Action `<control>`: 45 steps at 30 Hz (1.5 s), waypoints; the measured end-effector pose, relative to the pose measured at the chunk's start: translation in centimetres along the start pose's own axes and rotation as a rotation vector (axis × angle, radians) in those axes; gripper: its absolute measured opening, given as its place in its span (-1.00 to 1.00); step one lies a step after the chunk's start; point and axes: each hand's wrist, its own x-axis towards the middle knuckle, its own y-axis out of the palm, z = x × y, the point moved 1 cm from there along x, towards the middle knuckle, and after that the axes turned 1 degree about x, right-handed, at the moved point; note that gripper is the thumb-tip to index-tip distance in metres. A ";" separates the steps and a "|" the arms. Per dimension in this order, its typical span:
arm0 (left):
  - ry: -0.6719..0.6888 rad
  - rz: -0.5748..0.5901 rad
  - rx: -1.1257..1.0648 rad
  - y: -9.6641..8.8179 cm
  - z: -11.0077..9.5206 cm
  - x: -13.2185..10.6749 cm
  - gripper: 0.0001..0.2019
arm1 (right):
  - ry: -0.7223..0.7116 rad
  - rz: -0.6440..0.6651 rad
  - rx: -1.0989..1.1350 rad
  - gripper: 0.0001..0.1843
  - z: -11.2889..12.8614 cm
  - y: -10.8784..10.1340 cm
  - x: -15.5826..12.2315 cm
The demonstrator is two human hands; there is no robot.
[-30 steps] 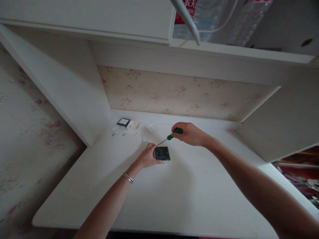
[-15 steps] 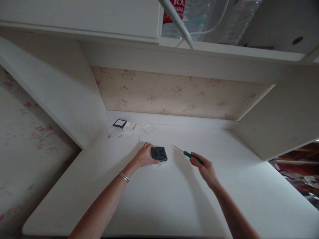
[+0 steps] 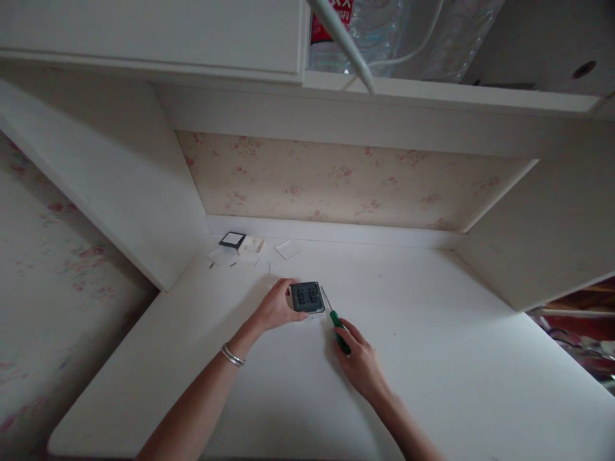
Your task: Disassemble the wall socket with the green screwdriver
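A square dark grey electrical socket (image 3: 308,297) with a pale lower edge is gripped at its left side by my left hand (image 3: 277,306), thumb at the near edge and fingers at the far edge. My right hand (image 3: 356,356) is closed round the green handle of a screwdriver (image 3: 335,318). Its thin metal shaft points away from me, and the tip is at the right edge of the socket. Whether the tip touches the socket I cannot tell.
At the back left of the white desk (image 3: 432,358) lie a black-framed plate (image 3: 232,239), a cream square part (image 3: 252,246), a thin white frame (image 3: 287,249) and several small slivers. Overhead, a shelf holds clear bottles (image 3: 377,38), and a grey tube (image 3: 343,45) hangs down.
My right hand has brought the screwdriver left and nearer, turning it steeper, so its tip is now beside the socket. My left hand still holds the socket in nearly the same place.
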 end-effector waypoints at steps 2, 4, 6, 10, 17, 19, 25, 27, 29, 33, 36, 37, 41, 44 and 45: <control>0.008 -0.008 -0.016 0.0 -0.1 -0.5 -0.26 | -0.012 0.026 -0.038 -0.61 0.3 0.5 0.1; 0.006 -0.014 -0.026 0.0 -0.1 -1.0 -0.27 | -0.017 0.047 -0.064 -0.61 0.7 0.7 0.2; 0.002 -0.015 -0.035 0.1 -0.3 -1.4 -0.28 | -0.010 0.056 -0.075 -0.62 1.0 0.7 0.4; -0.015 -0.015 -0.059 0.1 -0.6 -1.9 -0.28 | 0.004 0.040 -0.057 -0.66 1.7 0.3 0.7; 0.006 -0.027 -0.153 0.1 -1.5 -2.2 -0.29 | 0.086 -0.109 0.157 -0.66 0.6 -0.1 1.6; 0.015 -0.015 -0.196 0.2 -1.7 -2.4 -0.30 | 0.152 -0.164 0.314 -0.64 0.5 -0.2 2.2; 0.025 -0.013 -0.289 0.9 -2.7 -2.8 -0.28 | 0.408 -0.041 1.026 -0.56 2.7 -1.1 4.5; 0.023 -0.019 -0.314 1.0 -3.0 -3.0 -0.28 | 0.449 0.024 1.106 -0.56 3.4 -1.2 4.8; 0.011 -0.029 -0.342 1.0 -3.0 -3.3 -0.28 | 0.473 0.036 1.148 -0.58 3.8 -1.2 4.9; -0.027 -0.043 -0.401 1.2 -2.4 -3.8 -0.28 | 0.485 0.092 1.218 -0.60 4.0 -1.0 4.7; -0.060 -0.046 -0.425 1.7 -1.7 -4.0 -0.24 | 0.453 0.086 1.224 -0.61 4.0 -0.8 4.6; -0.067 -0.050 -0.438 1.9 -1.5 -4.1 -0.23 | 0.444 0.069 1.224 -0.61 4.0 -0.7 4.6; -0.113 -0.061 -0.572 2.4 -1.2 -4.2 -0.19 | 0.456 -0.012 1.253 -0.55 3.8 -0.5 4.8; -0.227 -0.032 -0.753 2.6 -1.5 -4.3 -0.17 | 0.479 -0.061 1.280 -0.48 3.6 -0.4 4.8; -0.265 -0.027 -0.812 2.6 -1.6 -4.4 -0.22 | 0.482 -0.069 1.287 -0.46 3.6 -0.4 4.8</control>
